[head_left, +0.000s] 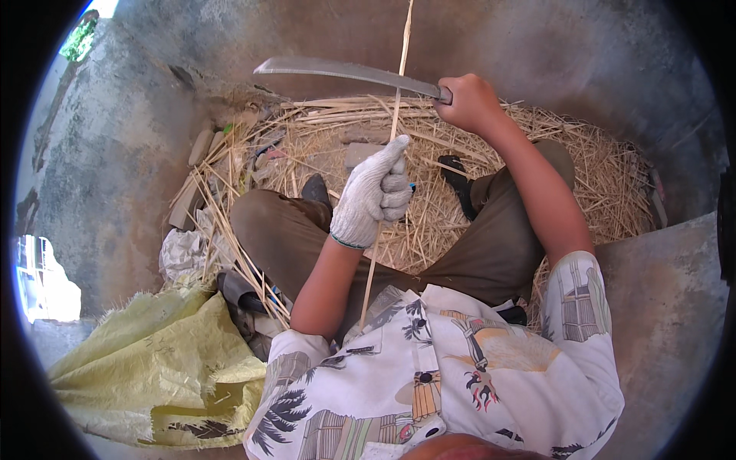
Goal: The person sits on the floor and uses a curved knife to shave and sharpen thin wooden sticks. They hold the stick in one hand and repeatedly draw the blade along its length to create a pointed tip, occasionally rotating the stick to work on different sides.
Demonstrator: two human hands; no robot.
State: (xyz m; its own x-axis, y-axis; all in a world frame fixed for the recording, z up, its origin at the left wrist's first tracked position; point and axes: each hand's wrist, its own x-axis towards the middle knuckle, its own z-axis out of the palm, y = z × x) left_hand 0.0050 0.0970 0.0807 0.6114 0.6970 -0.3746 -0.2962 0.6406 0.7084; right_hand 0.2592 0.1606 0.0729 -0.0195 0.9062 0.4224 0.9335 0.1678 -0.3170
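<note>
My left hand (373, 190), in a white knit glove, is closed around a long thin bamboo strip (396, 111). The strip stands nearly upright in view, running from my lap up past the top edge. My bare right hand (469, 103) grips the handle of a machete (330, 69). Its long, slightly curved grey blade points to the left and crosses the strip above my gloved fist. Whether blade and strip touch, I cannot tell. A small blue bit shows beside the gloved fingers; what it is stays unclear.
Loose bamboo strips and shavings (606, 176) cover the ground around my crossed legs. A brick-like block (360, 153) lies in front of me. To the left are a crumpled yellow woven sack (153, 353) and a white crumpled bag (182, 255). A grey wall (552, 46) stands close ahead.
</note>
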